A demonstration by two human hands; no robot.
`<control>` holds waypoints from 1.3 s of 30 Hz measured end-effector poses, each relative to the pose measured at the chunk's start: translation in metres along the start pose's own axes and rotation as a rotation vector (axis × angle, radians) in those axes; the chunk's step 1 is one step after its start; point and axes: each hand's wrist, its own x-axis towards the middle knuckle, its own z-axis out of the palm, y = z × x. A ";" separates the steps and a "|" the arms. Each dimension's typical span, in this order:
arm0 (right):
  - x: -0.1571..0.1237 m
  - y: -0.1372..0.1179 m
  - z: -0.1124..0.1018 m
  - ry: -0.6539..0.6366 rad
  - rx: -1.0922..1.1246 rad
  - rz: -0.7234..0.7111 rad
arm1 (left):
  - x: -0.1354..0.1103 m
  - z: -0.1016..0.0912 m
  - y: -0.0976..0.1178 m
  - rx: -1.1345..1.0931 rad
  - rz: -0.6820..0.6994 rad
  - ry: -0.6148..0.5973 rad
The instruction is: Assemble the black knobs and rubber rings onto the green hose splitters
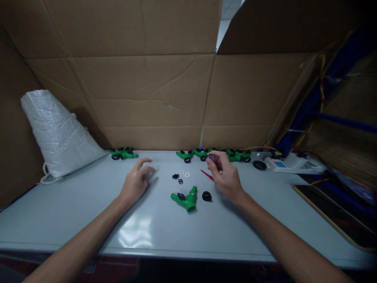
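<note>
One white bag (55,133) stands far left, one green fitting (123,153) beside it. The left hand (136,184) hovers loosely open, empty. Mid-table lie two black rings (175,176), two white rings (187,174), one green Y-connector (185,199) and one black cap (206,195). The right hand (226,177) pinches a small dark piece (212,157) — a red stick (207,175) juts from under it. Behind, at least three back-row fittings (202,154) line the grey table (73,220), cardboard walls (141,78) around

A single camera is sitting on the person's head, looking forward and down across the bench (73,220) toward the cardboard wall (132,78) behind it. It is hanging close: both forearms are entering from the bottom edge, the left hand (136,182) and right hand (226,179) lying mid-frame.
</note>
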 end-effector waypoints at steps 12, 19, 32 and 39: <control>0.038 -0.025 0.004 -0.405 -0.293 -0.172 | 0.011 0.005 0.009 -0.723 -0.486 -0.183; 0.052 -0.042 0.043 -0.822 -0.552 -0.295 | 0.028 0.011 0.010 -0.920 -0.592 -0.340; 0.047 -0.038 0.044 -0.810 -0.508 -0.342 | 0.033 0.021 0.006 -0.848 -0.397 -0.443; 0.033 -0.006 0.012 -0.703 -0.370 -0.232 | 0.026 0.007 0.029 -0.633 -0.245 -0.423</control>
